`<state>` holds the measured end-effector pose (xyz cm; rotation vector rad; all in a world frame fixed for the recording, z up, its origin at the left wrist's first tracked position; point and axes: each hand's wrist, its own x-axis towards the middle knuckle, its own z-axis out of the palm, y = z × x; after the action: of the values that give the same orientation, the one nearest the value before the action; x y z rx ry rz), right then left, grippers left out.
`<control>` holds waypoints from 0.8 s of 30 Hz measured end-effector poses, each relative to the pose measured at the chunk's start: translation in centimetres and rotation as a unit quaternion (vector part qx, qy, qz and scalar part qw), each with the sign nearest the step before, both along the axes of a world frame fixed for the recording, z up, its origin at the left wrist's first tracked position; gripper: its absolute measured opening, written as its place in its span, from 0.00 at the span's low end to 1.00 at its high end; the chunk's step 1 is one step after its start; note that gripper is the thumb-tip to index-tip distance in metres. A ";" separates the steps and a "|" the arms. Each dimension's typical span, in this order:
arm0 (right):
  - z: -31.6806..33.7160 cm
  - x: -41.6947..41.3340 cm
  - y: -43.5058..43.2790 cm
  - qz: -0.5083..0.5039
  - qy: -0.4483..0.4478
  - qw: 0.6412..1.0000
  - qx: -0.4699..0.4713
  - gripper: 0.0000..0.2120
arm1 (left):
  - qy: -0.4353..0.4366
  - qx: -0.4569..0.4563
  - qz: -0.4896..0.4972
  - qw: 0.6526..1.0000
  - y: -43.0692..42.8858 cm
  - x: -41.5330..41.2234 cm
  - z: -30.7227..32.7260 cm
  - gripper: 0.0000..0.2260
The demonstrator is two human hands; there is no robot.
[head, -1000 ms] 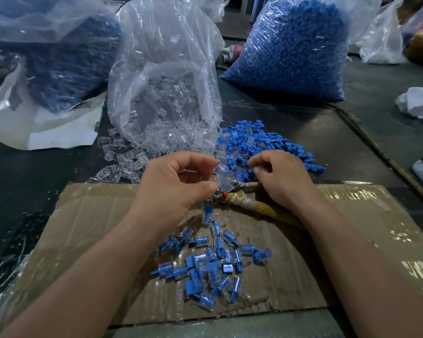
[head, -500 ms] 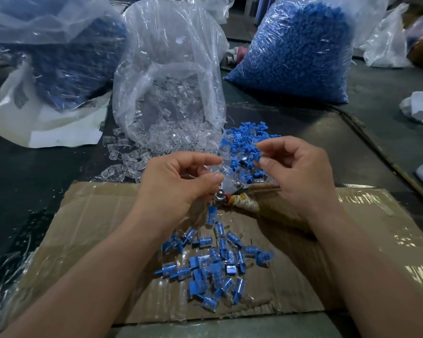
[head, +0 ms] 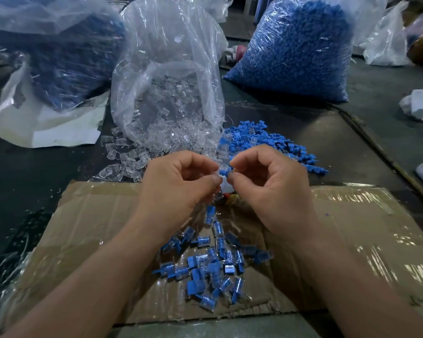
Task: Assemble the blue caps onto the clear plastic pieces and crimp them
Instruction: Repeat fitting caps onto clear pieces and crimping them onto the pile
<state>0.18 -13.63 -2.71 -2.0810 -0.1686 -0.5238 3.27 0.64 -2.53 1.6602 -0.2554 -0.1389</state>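
Note:
My right hand (head: 269,186) pinches a small blue cap (head: 224,172) between thumb and forefinger. My left hand (head: 178,186) pinches a clear plastic piece (head: 217,176), mostly hidden by its fingertips, right against the cap. Both hands hover above the crimping pliers (head: 226,197), which lie on the cardboard (head: 352,215) and are mostly hidden by the hands. Several assembled blue-capped pieces (head: 213,262) lie in a pile on the cardboard near me. Loose blue caps (head: 274,142) and loose clear pieces (head: 130,162) lie beyond the hands.
An open clear bag of clear pieces (head: 166,93) stands behind the hands. A full bag of blue caps (head: 296,45) sits at the back right, another blue-filled bag (head: 59,52) at the back left. White objects (head: 420,106) lie at the right edge.
My right hand left the pliers' handle, rose with a blue cap and moved left. The two hands came together, so the cap now meets the clear piece.

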 end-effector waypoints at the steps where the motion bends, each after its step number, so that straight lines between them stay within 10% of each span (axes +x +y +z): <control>1: -0.1 0.0 0.1 -0.004 -0.002 1.000 -0.011 0.17 | -0.008 0.003 -0.004 1.000 0.0 -0.1 0.1 0.08; 24: 0.1 -0.1 -0.4 0.132 0.041 0.989 0.049 0.12 | 0.083 -0.088 -0.069 0.990 0.5 0.4 0.3 0.08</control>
<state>0.07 -14.02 -2.64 -1.9441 -0.3569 -0.2792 3.68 1.18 -2.24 1.4467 -0.2489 -0.3489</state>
